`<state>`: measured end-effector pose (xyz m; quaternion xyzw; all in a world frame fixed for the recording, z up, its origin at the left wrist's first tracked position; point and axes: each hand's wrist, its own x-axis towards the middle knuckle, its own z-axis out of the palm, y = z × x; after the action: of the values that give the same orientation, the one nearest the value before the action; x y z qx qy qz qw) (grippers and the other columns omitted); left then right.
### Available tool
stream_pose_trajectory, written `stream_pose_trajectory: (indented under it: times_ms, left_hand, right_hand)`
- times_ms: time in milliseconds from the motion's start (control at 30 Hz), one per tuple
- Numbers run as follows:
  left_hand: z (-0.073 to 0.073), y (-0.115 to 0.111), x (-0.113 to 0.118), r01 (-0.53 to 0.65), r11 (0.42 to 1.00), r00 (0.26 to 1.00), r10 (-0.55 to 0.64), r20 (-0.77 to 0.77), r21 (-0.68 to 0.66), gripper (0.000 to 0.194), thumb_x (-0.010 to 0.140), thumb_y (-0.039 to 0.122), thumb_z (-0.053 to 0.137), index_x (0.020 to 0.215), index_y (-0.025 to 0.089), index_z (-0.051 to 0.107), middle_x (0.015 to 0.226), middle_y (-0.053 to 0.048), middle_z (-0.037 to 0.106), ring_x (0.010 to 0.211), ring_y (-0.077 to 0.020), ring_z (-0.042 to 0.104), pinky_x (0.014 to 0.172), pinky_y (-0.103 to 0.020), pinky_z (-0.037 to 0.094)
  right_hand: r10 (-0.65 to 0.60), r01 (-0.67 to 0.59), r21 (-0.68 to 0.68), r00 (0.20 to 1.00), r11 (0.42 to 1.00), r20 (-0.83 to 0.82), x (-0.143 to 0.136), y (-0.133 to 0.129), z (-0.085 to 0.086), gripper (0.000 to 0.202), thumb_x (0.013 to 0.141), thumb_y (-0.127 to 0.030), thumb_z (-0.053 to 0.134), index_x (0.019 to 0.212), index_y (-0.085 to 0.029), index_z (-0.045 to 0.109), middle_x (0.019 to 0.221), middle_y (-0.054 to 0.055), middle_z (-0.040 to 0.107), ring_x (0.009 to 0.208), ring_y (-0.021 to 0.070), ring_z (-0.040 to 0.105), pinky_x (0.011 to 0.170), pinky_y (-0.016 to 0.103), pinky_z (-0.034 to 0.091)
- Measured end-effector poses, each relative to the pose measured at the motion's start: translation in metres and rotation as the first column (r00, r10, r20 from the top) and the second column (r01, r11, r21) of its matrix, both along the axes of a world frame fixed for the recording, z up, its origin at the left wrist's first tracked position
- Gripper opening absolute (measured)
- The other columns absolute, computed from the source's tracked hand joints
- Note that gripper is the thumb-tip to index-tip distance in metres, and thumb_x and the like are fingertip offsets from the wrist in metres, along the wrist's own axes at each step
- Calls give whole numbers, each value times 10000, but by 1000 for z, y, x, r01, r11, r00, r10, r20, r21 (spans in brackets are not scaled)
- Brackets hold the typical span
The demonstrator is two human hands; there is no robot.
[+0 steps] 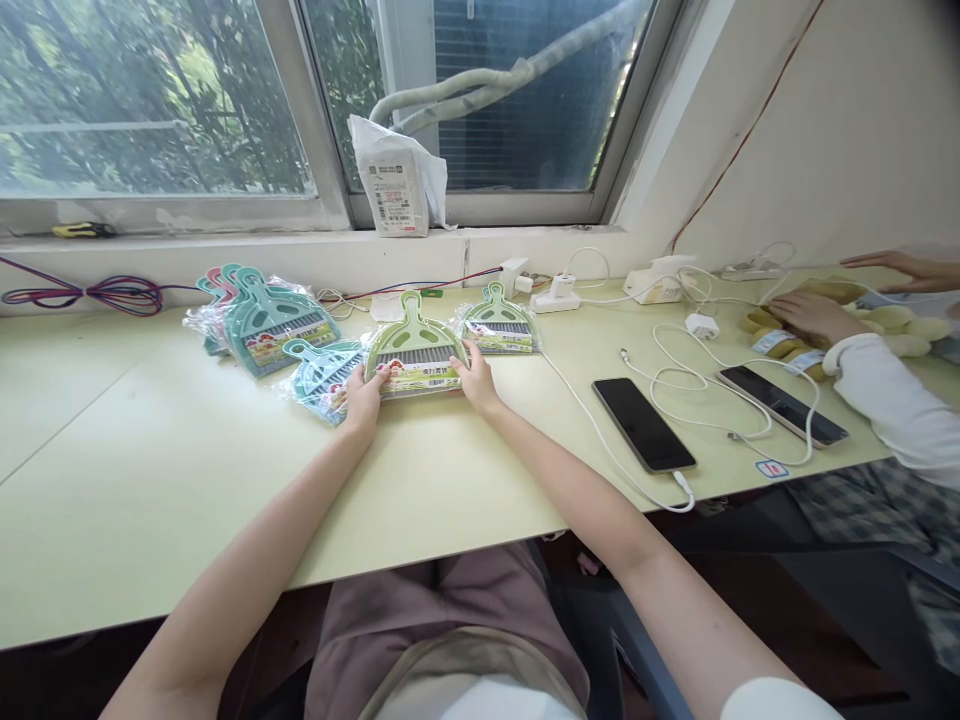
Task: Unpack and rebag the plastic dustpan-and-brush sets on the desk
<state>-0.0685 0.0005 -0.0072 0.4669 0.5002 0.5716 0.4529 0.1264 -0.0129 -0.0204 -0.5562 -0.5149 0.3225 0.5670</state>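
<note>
Between my two hands is a green dustpan and brush set (414, 335) in clear wrap, its handle pointing away from me. My left hand (364, 396) grips its lower left edge, and my right hand (475, 376) grips the right edge. Just left of it lies a wrapped blue dustpan set (321, 372), partly covered by my left hand. Another green dustpan set (496, 322) lies behind on the right. Farther left, several wrapped teal and pink dustpan sets (271, 318) are piled together.
A phone (643, 424) on a white cable lies to the right, with a second phone (783, 404) beyond it. Chargers and a power strip (555, 295) stand along the wall. At far right a co-worker's hands (817, 312) rest by yellowish items. A white packet (397, 190) stands on the sill.
</note>
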Motion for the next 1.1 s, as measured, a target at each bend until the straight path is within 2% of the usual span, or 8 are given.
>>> stream_pose_trajectory:
  times_ms: [667,933,1100]
  left_hand:
    - [-6,3,-2,16,1000,1000,-16,-2,23,365,653,391,721,938,196,601,906,-34,677,833,-191,627,803,-319,495]
    - [-10,7,-3,22,997,999,-20,-32,69,376,659,421,725,928,191,600,936,-40,674,883,-192,618,814,-305,485]
    - [-8,6,0,38,994,999,-35,-23,103,347,665,395,719,920,201,585,919,-35,670,853,-183,621,822,-299,479]
  right_hand:
    - [3,-3,29,1000,1000,-2,1,1,-2,463,893,-307,548,1346,-230,499,1128,76,685,990,209,669,966,375,464]
    - [-6,7,54,1000,999,-17,0,1,-1,492,886,-308,546,1369,-229,491,1064,77,696,954,227,679,929,411,515]
    - [-12,15,87,999,996,-30,0,-1,3,519,885,-366,546,1385,-240,484,1049,70,690,943,234,672,871,423,562]
